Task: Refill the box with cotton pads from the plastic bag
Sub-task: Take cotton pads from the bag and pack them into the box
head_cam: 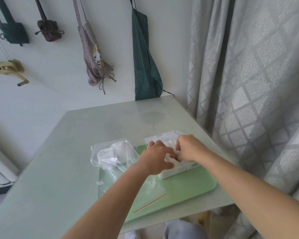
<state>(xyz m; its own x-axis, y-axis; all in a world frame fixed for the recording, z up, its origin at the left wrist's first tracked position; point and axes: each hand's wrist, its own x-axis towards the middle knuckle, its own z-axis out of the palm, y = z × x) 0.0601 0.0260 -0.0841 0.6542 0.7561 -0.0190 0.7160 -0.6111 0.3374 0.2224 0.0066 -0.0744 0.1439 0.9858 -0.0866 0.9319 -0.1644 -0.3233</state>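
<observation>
Here's the white box (178, 171), sitting at the far right of the green tray (193, 188), opening upward, with cotton pads (169, 144) heaped in its top. Its printed near wall runs left to right; the hands hide too much to call its long axis. Left of it lies the plastic bag (109, 169), flat, more pads bunched at its far end, its red-striped mouth (150, 202) pointing back toward the person, so it runs far to near. The left hand (158, 157) clasps the box's near-left corner, thumb along the wall and fingers bent over the top. The right hand (188, 149) has its fingers curled tightly down into the pads, pinching them.
</observation>
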